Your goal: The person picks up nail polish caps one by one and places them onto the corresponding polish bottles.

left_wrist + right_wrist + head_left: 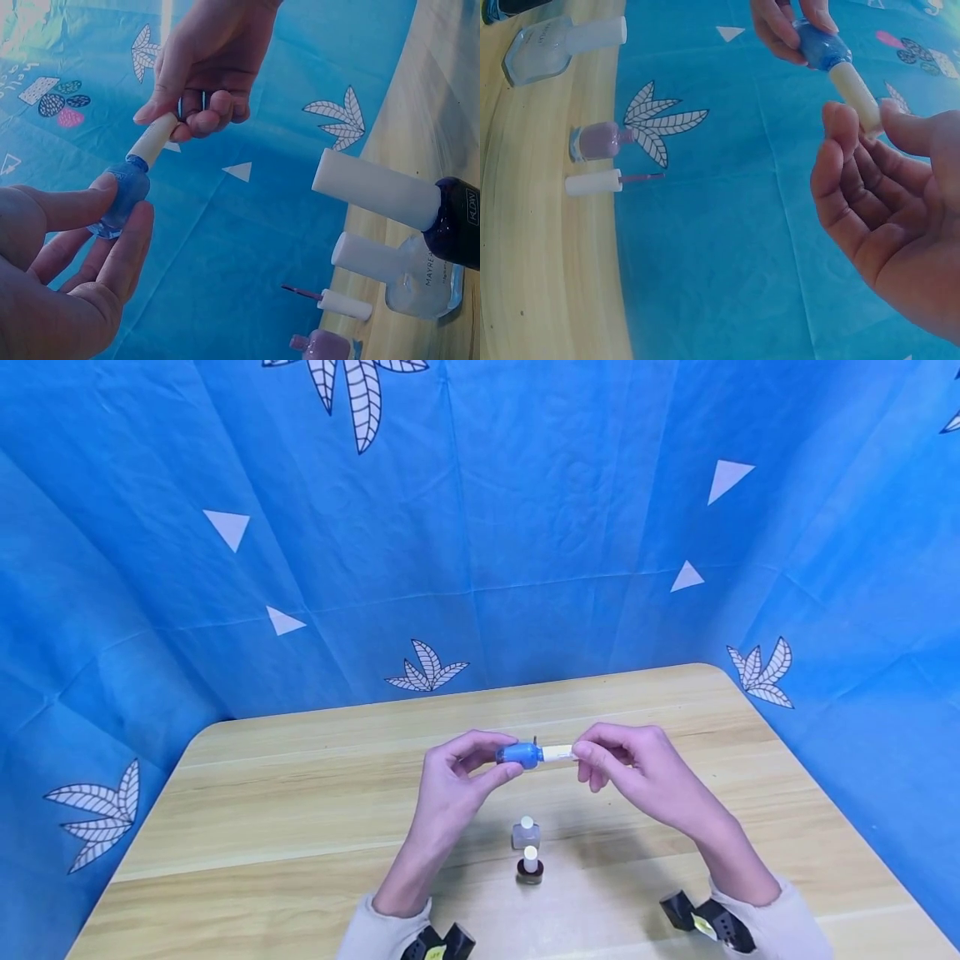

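A blue nail polish bottle (520, 755) is held sideways above the table between the thumb and fingers of my left hand (448, 789). Its long cream cap (152, 142) sits at the bottle's neck. My right hand (637, 768) pinches the far end of that cap between thumb and forefinger, the other fingers loosely bent. Seen from the right wrist, a small mauve polish bottle (598, 141) stands uncapped on the table, beside its white brush cap (594, 183) with the brush pointing up. In the head view the held bottle mostly hides both.
Nearer to me on the wooden table (300, 802) stand a clear polish bottle (525, 836) and a dark one (529, 872), both with white caps. Blue patterned cloth (525, 527) hangs behind the table and along its sides.
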Demonstrator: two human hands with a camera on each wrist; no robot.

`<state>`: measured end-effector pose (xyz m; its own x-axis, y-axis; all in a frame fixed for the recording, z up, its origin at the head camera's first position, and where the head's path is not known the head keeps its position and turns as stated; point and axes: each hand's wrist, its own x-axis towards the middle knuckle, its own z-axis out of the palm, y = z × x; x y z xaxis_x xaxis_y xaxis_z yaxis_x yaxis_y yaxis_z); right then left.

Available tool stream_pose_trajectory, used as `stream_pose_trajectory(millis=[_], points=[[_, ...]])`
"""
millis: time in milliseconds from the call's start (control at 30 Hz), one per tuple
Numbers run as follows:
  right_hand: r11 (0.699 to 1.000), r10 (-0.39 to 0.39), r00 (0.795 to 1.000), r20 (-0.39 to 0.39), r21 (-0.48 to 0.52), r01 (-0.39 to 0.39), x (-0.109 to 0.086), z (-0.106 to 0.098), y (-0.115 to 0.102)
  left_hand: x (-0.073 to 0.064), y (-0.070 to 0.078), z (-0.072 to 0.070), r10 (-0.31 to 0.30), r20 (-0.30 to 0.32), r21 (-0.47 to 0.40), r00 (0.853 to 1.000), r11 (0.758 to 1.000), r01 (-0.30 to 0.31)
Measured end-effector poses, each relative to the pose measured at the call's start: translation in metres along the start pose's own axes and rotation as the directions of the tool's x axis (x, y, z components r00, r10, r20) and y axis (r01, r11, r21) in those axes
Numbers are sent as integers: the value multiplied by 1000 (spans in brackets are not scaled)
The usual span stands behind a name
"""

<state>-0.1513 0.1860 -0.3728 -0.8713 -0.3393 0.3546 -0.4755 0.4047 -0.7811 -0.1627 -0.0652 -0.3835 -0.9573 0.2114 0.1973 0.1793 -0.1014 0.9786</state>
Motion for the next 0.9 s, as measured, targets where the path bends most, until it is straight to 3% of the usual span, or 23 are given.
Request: stream_pose_trajectory(millis=[167,333,633,900], points=[[1000,25,999,-26,0,-25,0,-1,-2,0,-2,0,4,-5,14,1000,1000,-4],[1000,-2,998,-67,-13,1,-1,-2,-5,0,-3,0,1,-9,23,1000,1000,-1],[999,-53,997,-48,-15,52,-2,0,-3,0,-3,2,28,-20,25,999,999,-27],[997,-29,1000,-11,-75,28,-2,1,-3,-2,-2,3,31,-19,29,999,999,-31]])
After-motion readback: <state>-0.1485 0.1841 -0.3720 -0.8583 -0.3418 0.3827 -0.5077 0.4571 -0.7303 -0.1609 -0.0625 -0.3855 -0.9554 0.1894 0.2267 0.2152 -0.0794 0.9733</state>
